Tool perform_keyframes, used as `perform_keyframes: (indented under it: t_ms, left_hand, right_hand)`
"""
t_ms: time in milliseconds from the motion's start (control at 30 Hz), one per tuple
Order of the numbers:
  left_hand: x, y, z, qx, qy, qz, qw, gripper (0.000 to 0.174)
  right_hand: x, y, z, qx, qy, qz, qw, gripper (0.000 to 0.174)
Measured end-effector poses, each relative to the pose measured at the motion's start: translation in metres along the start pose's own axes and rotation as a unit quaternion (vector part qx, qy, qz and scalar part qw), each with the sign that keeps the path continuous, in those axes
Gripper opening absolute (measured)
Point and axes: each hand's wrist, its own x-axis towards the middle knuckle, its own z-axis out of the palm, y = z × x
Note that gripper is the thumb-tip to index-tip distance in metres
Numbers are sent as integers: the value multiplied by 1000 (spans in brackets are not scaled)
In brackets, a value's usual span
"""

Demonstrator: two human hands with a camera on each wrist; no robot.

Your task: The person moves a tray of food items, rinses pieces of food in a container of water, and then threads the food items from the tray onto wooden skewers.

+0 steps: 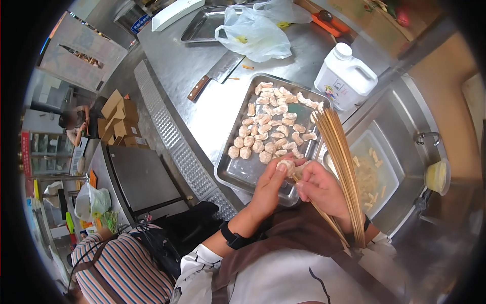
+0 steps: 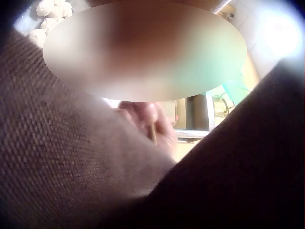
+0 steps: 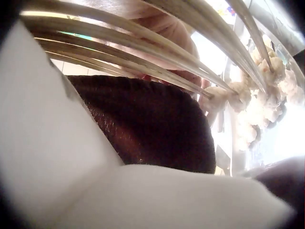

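My left hand [image 1: 271,186] holds a pale, flour-coated lump of food [image 1: 287,166] between thumb and fingers, just over the near edge of the metal tray [image 1: 221,169]. Close beside it, my right hand [image 1: 324,191] pinches a thin bamboo skewer [image 1: 317,209], whose upper end meets the lump. A thick bundle of bamboo skewers [image 1: 340,152] runs along the right hand and wrist; in the right wrist view, skewers [image 3: 143,40] cross in front of the palm. Many similar coated pieces [image 1: 263,118] lie in the tray, rounder ones at its left. Cloth covers much of both wrist views.
A cleaver [image 1: 215,76] lies on the steel counter behind the tray, near a plastic bag [image 1: 258,35]. At the right stand a white jug [image 1: 344,78] and a sink [image 1: 405,109] with a tub [image 1: 392,177] of cut pieces in liquid. A person in stripes [image 1: 121,266] is close at left.
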Motion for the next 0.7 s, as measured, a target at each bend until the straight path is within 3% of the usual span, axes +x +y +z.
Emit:
perform_keyframes:
  t_ms: [67, 100, 133, 200, 233, 333, 367, 467, 500, 600, 700]
  left_hand:
    - [1, -6, -5, 91, 25, 29, 995, 41]
    - [3, -12, -9, 134, 33, 44, 989, 40]
    - [5, -21, -13, 149, 37, 38, 987, 38]
    - [10, -32, -21, 181, 49, 29, 982, 33]
    - [11, -32, -23, 218, 35, 32, 975, 34]
    - [15, -31, -24, 399, 120, 78, 906, 38]
    - [17, -27, -22, 388, 168, 116, 899, 44]
    - [28, 16, -4, 269, 104, 157, 945, 42]
    - [34, 29, 11, 130, 62, 119, 982, 39]
    - [52, 44, 28, -10, 25, -41, 999, 33]
    - [59, 36, 34, -51, 34, -11, 998, 23]
  right_hand:
    - [-1, -2, 2, -47, 24, -5, 999, 16]
    - [0, -1, 1, -133, 54, -39, 989, 14]
    - [0, -4, 1, -219, 73, -123, 965, 15]
    - [4, -14, -1, -383, 102, -281, 874, 18]
    - [4, -21, 2, -353, 79, -319, 876, 17]
    - [-8, -19, -2, -273, -94, -143, 947, 9]
    - [-8, -16, -1, -277, -107, -145, 944, 7]
    - [-5, -13, 0, -334, -105, -155, 924, 10]
    - [-5, -10, 0, -336, -106, -155, 923, 12]
    - [-4, -5, 6, -328, -118, -156, 924, 13]
    - [-5, -5, 7, -332, -131, -141, 923, 14]
